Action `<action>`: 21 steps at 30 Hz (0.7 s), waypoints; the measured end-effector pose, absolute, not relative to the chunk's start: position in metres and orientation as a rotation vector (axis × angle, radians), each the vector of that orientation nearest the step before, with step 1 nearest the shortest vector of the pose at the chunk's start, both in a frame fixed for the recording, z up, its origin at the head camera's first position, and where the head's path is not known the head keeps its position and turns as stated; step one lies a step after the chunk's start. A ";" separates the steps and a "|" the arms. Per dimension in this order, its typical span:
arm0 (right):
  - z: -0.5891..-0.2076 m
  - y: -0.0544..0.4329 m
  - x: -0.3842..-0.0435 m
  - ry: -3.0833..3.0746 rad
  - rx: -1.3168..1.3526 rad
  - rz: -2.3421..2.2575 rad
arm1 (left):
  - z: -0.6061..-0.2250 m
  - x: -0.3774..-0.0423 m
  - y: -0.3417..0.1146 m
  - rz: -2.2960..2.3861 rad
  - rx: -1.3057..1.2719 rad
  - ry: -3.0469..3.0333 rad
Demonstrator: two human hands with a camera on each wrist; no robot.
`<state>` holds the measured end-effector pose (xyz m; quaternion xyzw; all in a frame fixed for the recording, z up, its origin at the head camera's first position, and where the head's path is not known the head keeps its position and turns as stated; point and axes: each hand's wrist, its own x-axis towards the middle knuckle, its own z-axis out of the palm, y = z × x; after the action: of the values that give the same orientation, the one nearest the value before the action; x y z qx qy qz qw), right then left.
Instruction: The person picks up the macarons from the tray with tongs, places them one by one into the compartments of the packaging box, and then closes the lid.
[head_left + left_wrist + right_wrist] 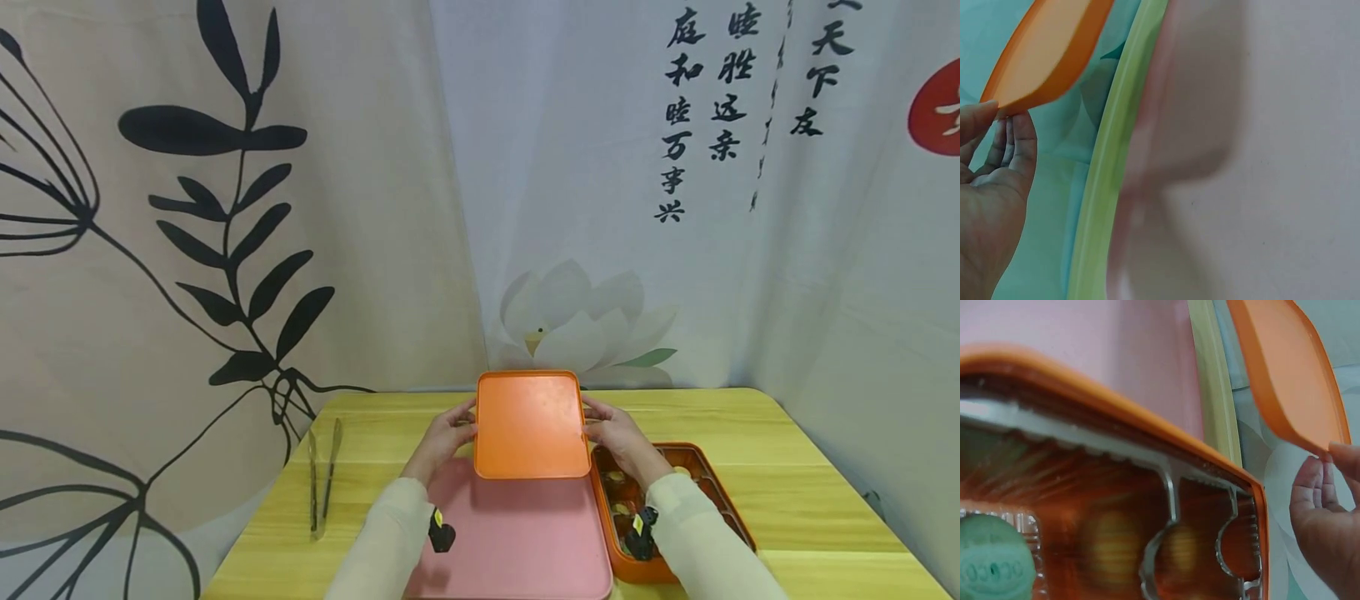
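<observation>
Between my two hands, an orange square shallow tray [532, 425] is held up, tilted, over the back part of a pink tray [517, 542]. The left hand [441, 442] pinches the orange tray's left edge; in the left wrist view its thumb lies on the rim and the fingers [1022, 140] below. At the opposite edge, the right hand [621, 440] pinches the rim between thumb and fingertips, as the right wrist view shows. Under the right forearm stands an orange box [731, 517] with a clear divided insert. A pale-green round piece [994, 559] with raised lettering and yellowish round pieces [1110, 550] lie inside.
Metal tongs [326, 492] lie on the left of the wooden table [817, 483]. Behind the table's back edge hangs a printed curtain [390, 208]. The pink tray and the orange box stand side by side.
</observation>
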<state>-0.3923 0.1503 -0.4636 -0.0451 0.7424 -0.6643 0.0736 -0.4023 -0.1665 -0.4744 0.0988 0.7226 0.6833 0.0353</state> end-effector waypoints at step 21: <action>-0.457 0.144 -0.391 2.189 -0.139 -2.006 | -0.456 -0.390 -0.163 2.076 0.268 2.352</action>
<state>-0.3906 0.1439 -0.4574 -0.0467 0.7338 -0.6725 0.0843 -0.3903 -0.1632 -0.4559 0.0851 0.7470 0.6593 -0.0034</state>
